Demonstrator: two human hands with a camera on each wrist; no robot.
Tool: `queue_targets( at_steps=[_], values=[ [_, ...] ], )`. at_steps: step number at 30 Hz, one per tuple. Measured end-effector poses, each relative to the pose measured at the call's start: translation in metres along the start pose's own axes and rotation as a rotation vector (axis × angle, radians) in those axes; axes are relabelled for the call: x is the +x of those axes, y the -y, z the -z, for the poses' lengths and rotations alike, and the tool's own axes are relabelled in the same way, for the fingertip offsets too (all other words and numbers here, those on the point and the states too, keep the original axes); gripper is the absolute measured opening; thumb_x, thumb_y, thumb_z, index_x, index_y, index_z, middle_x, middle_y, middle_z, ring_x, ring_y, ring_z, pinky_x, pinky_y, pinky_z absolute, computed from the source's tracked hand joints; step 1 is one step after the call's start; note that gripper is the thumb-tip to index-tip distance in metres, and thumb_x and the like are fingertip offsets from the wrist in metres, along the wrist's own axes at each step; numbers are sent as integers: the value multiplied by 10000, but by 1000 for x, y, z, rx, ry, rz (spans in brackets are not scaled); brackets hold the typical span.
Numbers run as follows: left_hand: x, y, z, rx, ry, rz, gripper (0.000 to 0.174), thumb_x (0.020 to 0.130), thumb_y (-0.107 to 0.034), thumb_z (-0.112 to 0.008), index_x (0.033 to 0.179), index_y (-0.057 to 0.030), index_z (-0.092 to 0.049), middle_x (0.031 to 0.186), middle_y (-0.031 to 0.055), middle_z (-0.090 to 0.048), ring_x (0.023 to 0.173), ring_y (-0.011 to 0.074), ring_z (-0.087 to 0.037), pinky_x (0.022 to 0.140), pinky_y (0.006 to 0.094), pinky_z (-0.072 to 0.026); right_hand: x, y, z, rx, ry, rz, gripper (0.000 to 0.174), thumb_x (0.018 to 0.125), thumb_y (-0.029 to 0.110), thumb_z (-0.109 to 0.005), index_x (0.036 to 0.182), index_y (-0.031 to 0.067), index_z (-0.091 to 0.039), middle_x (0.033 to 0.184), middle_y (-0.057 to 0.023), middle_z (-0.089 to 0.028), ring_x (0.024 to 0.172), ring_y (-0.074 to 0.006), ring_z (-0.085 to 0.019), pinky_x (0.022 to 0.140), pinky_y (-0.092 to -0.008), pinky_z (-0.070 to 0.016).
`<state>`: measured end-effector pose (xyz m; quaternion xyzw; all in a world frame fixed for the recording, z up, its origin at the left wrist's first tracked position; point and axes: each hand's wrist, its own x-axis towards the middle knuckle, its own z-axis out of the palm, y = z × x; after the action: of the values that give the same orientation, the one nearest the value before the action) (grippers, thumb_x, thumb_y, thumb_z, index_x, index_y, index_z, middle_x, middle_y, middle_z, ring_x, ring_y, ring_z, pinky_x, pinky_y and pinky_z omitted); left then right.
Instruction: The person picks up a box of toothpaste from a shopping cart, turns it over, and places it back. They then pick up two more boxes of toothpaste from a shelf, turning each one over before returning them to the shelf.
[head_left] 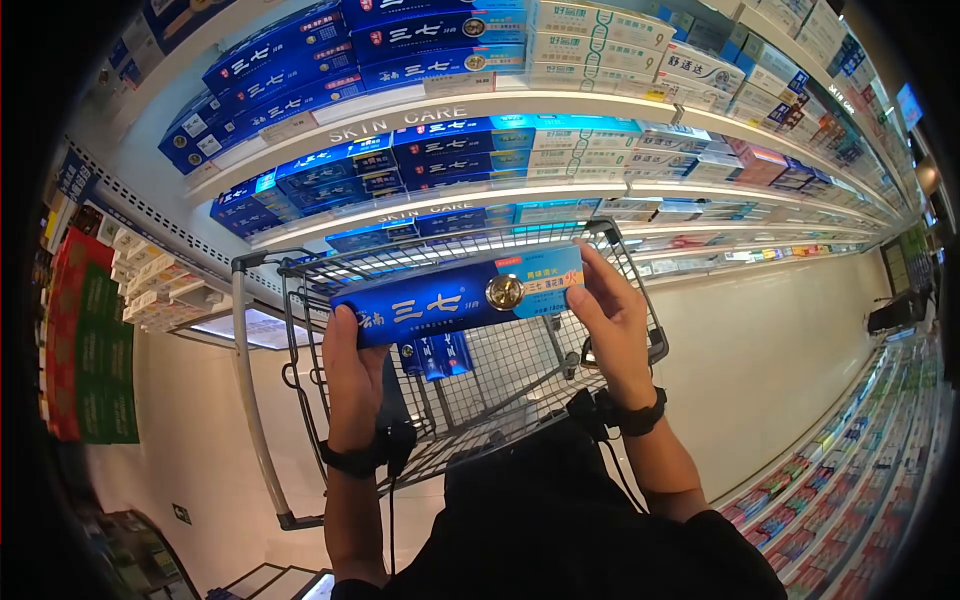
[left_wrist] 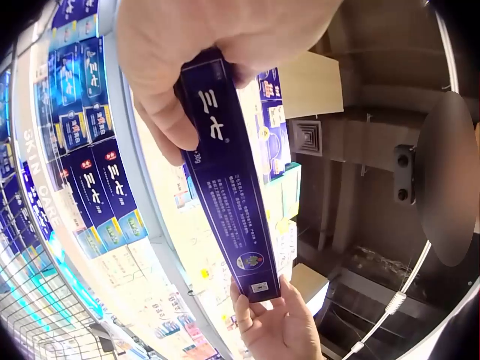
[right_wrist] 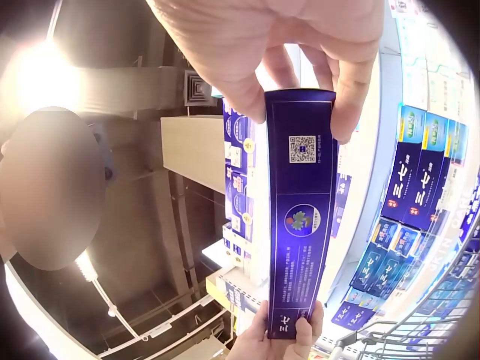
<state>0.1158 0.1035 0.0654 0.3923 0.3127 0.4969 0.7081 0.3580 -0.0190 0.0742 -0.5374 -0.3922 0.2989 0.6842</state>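
Note:
A long blue toothpaste box (head_left: 420, 308) with a light-blue end and a round gold emblem is held up level over a shopping cart (head_left: 510, 385). My left hand (head_left: 355, 385) grips its left end, the thumb lying on the front. At the other end my right hand (head_left: 617, 330) pinches the light-blue part between thumb and fingers. In the left wrist view a printed long side of the toothpaste box (left_wrist: 232, 180) shows; the right wrist view has a QR code near the right-hand end of the toothpaste box (right_wrist: 300, 217). Several blue boxes (head_left: 436, 356) lie in the cart.
Shelves (head_left: 560, 95) of stacked toothpaste boxes run along the far side, just beyond the cart. Another shelf of packaged goods (head_left: 850, 470) lines the right. A red and green display (head_left: 90, 340) stands at the left, with pale floor (head_left: 760, 340) in the aisle.

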Motion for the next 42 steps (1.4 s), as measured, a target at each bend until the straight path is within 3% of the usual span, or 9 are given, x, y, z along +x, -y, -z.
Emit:
queue_targets(
  at_steps=[2,6,7,14,15,19,23,38,42],
  values=[
    [-9,7,-1,-16,6,27,373,1021,-331,-392,1175,-4,-486,1101,107,-591,994,163,-608,845,304,-522,-8,0,11,9,-9,-33,513,876,97,-650,1350,8,-477,1126,-125,-631,967,-125,-610,811,-243,-494],
    [-33,18,-23,-39,-4,75,431,1024,-362,-359,1211,8,-478,1163,135,-584,1065,211,-596,933,359,-491,-22,6,35,-24,-34,-68,468,880,115,-639,1324,31,-520,956,-24,-597,827,-71,-564,738,-206,-471],
    [-39,22,-28,-43,-4,87,449,1025,-367,-353,1226,16,-475,1176,138,-583,1074,221,-592,945,364,-481,-26,4,42,-4,-61,-48,430,874,117,-637,1289,39,-554,895,16,-539,771,-45,-512,692,-190,-445],
    [-78,55,-62,-70,55,234,442,1033,-341,-311,1260,9,-457,1207,149,-563,1136,237,-559,988,395,-455,-65,-5,112,80,-151,-138,296,888,167,-622,1139,14,-590,818,40,-491,736,-28,-449,626,-177,-352],
    [-83,61,-70,-70,102,206,443,1035,-337,-301,1263,11,-454,1210,151,-561,1138,241,-558,987,398,-455,-69,-13,125,7,-146,-79,278,911,208,-591,1111,16,-569,793,27,-517,719,-34,-490,589,-180,-398],
    [-108,76,-92,-172,189,191,422,1040,-298,-277,1281,7,-441,1235,156,-546,1139,240,-555,967,408,-466,-87,1,150,228,-127,-191,253,964,272,-508,1060,39,-528,784,-44,-587,604,-89,-586,463,-231,-489],
    [-120,86,-99,-138,317,153,442,1036,-287,-300,1354,7,-388,1260,144,-535,1146,223,-550,960,385,-467,-91,14,170,133,-129,-212,316,994,344,-417,1031,45,-509,780,-51,-583,584,-85,-574,453,-215,-463],
    [-145,84,-116,-98,403,120,674,927,-287,-534,1448,24,-240,1330,158,-473,1191,252,-526,987,398,-452,-95,17,197,181,-110,-182,353,988,371,-431,1049,35,-520,790,-61,-605,591,-97,-583,446,-223,-461],
    [-143,82,-111,-42,451,99,665,939,-259,-512,1455,32,-211,1338,169,-462,1201,265,-523,996,411,-451,-99,24,198,201,-90,-163,343,986,354,-450,1070,28,-521,800,-62,-605,612,-93,-592,462,-222,-474]
  ],
)
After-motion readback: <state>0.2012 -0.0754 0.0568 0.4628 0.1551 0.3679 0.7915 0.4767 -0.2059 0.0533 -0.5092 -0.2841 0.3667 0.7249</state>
